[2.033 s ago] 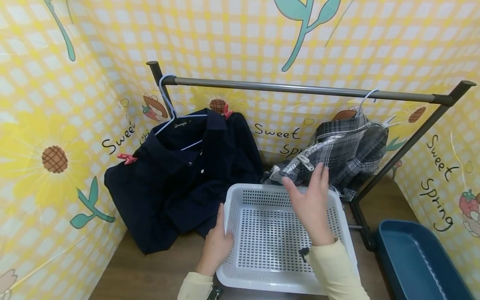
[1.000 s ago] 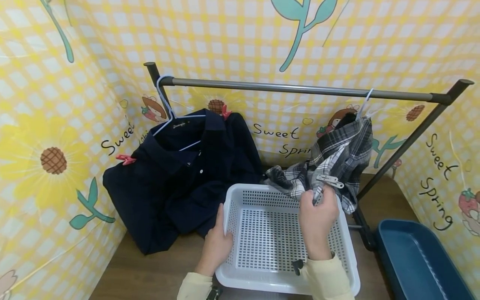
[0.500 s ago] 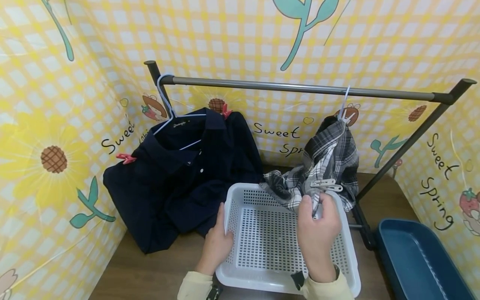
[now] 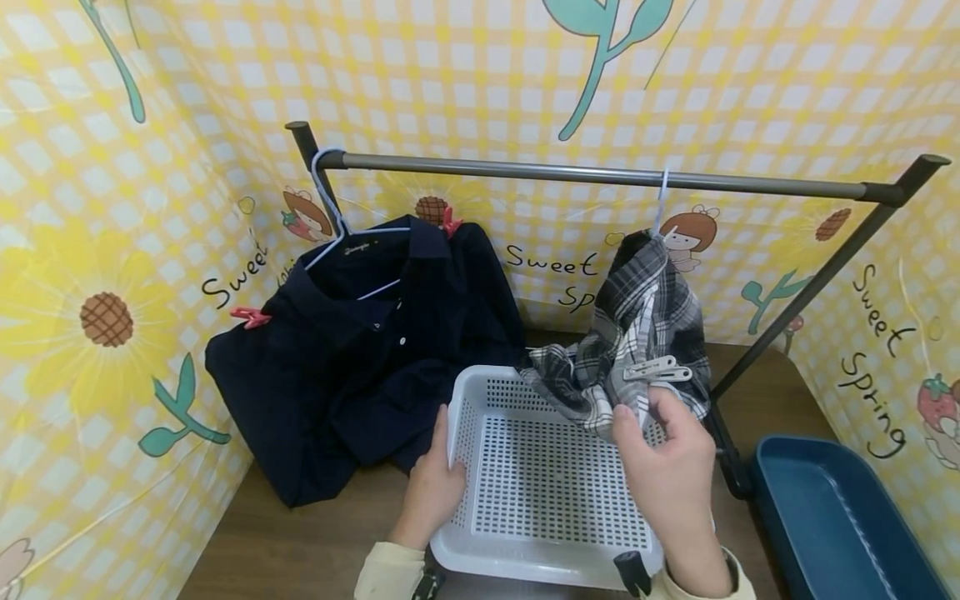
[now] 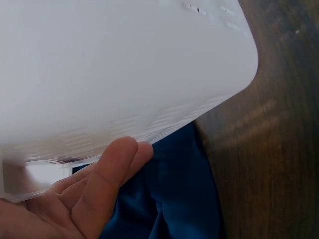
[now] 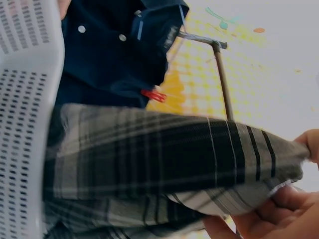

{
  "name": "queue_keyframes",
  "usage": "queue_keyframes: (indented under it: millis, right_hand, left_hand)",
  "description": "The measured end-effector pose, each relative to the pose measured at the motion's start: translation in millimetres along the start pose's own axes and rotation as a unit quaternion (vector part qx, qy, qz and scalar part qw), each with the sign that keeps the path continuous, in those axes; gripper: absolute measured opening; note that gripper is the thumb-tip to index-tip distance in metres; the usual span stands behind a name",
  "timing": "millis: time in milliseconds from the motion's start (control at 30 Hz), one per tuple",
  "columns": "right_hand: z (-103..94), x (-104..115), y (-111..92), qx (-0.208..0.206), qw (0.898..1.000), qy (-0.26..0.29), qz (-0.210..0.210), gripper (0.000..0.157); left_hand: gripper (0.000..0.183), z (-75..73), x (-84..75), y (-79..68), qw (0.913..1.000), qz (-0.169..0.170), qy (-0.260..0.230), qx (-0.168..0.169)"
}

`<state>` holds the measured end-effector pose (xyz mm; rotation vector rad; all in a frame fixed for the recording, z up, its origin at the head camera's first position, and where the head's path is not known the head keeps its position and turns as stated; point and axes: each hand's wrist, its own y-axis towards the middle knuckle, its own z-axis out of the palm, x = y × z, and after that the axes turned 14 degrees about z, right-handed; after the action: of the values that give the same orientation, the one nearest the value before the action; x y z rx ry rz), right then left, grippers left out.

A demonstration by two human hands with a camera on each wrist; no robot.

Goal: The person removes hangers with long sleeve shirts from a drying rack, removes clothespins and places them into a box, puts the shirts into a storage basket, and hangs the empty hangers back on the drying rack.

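Observation:
My left hand (image 4: 435, 487) grips the left rim of a white perforated basket (image 4: 540, 483), thumb over the rim; in the left wrist view its fingers (image 5: 112, 167) lie under the basket's side. With thumb and fingers, my right hand (image 4: 669, 467) pinches the edge of a grey plaid shirt (image 4: 682, 304), just below a pale clothespin (image 4: 658, 368) clipped to it. That shirt hangs from a light hanger (image 4: 662, 200) on a metal rod, its lower left part draped over the basket's far rim. In the right wrist view the plaid cloth (image 6: 149, 154) is stretched between hand and basket.
A navy shirt (image 4: 375, 367) hangs at the rod's left end, with red clothespins (image 4: 251, 317) on its shoulders. The rod (image 4: 495, 169) spans the back. A blue tub (image 4: 832, 508) stands at the right, beside the rack's leg (image 4: 731, 467). Patterned yellow cloth surrounds the space.
My right hand, open above the basket at first, has taken hold of the plaid shirt's edge. The shirt and its hanger have slid left along the rod. My left hand stays on the basket.

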<state>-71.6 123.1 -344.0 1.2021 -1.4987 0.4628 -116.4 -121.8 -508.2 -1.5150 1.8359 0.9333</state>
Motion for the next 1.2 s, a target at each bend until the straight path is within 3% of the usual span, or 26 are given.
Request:
queue_keyframes:
  millis: [167, 467, 600, 867, 1200]
  right_hand:
    - [-21.7, 10, 5, 0.042, 0.998, -0.026, 0.04, 0.008]
    - [-46.5, 6, 16, 0.063, 0.997, -0.033, -0.009, 0.012]
    - [-56.3, 3, 21, 0.041, 0.997, -0.057, -0.035, 0.013]
    - [-67.4, -2, 27, -0.025, 0.997, -0.075, -0.019, 0.019]
    - [-79.8, -11, 44, -0.091, 0.992, -0.079, -0.049, 0.021]
  left_hand:
    - [0.082, 0.4, 0.6, 0.1, 1.0, 0.001, 0.001, 0.0]
    - [0.083, 0.6, 0.9, 0.3, 0.9999, -0.011, 0.011, 0.003]
    - [0.083, 0.6, 1.3, 0.0, 0.9998, -0.012, 0.013, 0.006]
    - [0.083, 0.9, 1.4, 0.1, 0.9998, -0.013, 0.011, 0.006]
    - [0.082, 3.2, 1.9, 0.5, 0.9998, -0.018, 0.007, 0.005]
